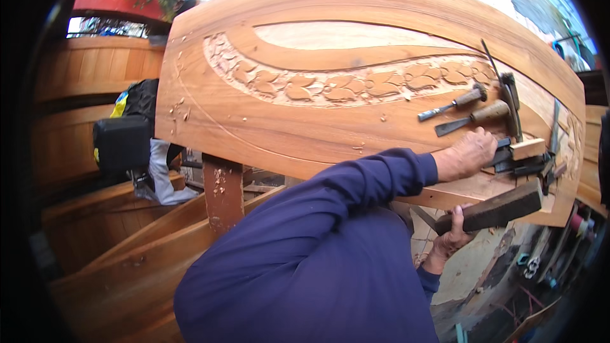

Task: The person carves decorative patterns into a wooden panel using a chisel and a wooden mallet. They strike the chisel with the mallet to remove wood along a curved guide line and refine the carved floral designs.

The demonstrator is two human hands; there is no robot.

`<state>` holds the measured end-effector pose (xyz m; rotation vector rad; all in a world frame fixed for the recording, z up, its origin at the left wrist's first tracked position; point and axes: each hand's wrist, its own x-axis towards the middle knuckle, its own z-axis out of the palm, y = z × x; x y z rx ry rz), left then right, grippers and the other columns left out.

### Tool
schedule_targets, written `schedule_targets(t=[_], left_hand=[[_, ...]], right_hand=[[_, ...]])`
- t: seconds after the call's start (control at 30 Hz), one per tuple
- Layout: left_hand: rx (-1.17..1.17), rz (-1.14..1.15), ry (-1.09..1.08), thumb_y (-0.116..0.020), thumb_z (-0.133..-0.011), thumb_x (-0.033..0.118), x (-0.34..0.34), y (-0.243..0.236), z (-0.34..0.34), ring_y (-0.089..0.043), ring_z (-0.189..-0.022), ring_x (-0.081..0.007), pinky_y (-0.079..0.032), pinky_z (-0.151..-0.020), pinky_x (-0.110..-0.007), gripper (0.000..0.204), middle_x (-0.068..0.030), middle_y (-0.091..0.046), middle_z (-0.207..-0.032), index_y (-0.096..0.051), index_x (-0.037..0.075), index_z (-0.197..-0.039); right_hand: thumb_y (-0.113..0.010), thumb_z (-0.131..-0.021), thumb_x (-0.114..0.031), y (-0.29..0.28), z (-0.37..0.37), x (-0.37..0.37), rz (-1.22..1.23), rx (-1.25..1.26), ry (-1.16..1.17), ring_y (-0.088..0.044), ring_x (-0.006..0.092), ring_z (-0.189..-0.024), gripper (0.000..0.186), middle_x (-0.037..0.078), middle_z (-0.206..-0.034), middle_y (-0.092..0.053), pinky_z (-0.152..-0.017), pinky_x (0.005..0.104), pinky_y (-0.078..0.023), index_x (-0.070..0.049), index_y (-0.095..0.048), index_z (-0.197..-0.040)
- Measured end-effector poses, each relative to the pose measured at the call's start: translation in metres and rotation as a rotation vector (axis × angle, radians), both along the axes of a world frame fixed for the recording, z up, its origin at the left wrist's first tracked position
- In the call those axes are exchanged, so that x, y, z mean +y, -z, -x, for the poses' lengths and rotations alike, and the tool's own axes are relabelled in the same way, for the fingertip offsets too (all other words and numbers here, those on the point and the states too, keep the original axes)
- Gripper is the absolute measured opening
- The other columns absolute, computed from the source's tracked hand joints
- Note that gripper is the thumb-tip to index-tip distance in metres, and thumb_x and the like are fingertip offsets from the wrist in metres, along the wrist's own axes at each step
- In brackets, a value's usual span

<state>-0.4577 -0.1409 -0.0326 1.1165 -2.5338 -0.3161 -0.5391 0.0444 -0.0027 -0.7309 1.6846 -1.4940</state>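
Note:
My left hand (pixel 470 154) reaches across the panel at the right, fingers curled in beside a cluster of dark tools (pixel 508 162); what they grip, if anything, is hidden. Below it, past the panel's near edge, my right hand (pixel 450 239) grips a long dark wooden block (pixel 499 208), thumb along its side. A thin grey blade-like piece (pixel 424 217) shows beside this block. Two chisels, a narrow one (pixel 452 103) and a wider one (pixel 473 118) with wooden handles, lie just beyond my left hand. The wooden panel (pixel 286 133) bears a curved band of leaf carving (pixel 343 87).
A small pale wood block (pixel 527 148) rests on the tool cluster. Shavings (pixel 184 111) dot the panel's left end. A reddish-brown post (pixel 223 194) stands below it. At left is a black case (pixel 122 144); tools (pixel 532 267) lie at lower right.

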Motion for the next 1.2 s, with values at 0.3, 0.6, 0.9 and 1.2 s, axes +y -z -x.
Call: schedule_targets(t=[0.3, 0.6, 0.9, 1.2], left_hand=[[0.469, -0.302, -0.311, -0.076, -0.082, 0.015, 0.071, -0.066, -0.142, -0.065, -0.068, -0.0339, -0.053, -0.060, -0.046, 0.062, -0.0180, -0.060, -0.080, -0.048, -0.009, -0.132], [0.020, -0.432, -0.638, -0.071, -0.094, 0.054, 0.091, -0.033, -0.269, -0.070, -0.062, -0.0314, -0.054, -0.054, -0.043, 0.090, -0.0163, -0.067, -0.069, -0.034, 0.010, -0.162], [0.550, 0.111, -0.107, -0.074, -0.089, 0.046, 0.048, -0.034, -0.239, -0.064, -0.065, -0.0226, -0.052, -0.054, -0.038, 0.033, -0.0047, -0.055, -0.073, -0.063, 0.018, -0.102], [0.548, 0.034, -0.035, -0.073, -0.085, 0.066, 0.037, -0.021, -0.262, -0.066, -0.059, -0.0258, -0.049, -0.048, -0.039, 0.056, -0.0043, -0.058, -0.065, -0.054, 0.013, -0.076]], right_hand=[[-0.072, -0.085, -0.008, -0.023, 0.005, -0.013, 0.015, 0.123, -0.168, -0.059, 0.0184, -0.090, 0.026, 0.006, -0.098, -0.058, -0.084, 0.0320, -0.051, 0.000, -0.060, -0.106], [-0.075, -0.082, -0.007, -0.036, -0.065, -0.014, 0.038, 0.112, -0.252, -0.062, 0.0188, -0.083, 0.056, 0.008, -0.098, -0.061, -0.080, 0.0336, -0.055, 0.005, -0.055, -0.133], [-0.074, -0.082, -0.003, -0.045, -0.093, -0.005, 0.041, 0.113, -0.318, -0.061, 0.0185, -0.088, 0.071, 0.010, -0.100, -0.059, -0.083, 0.0334, -0.053, 0.008, -0.044, -0.145], [-0.073, -0.082, 0.000, -0.049, -0.096, 0.007, 0.025, 0.168, -0.295, -0.062, 0.0189, -0.086, 0.065, 0.011, -0.102, -0.060, -0.078, 0.0336, -0.055, 0.008, -0.047, -0.142]])
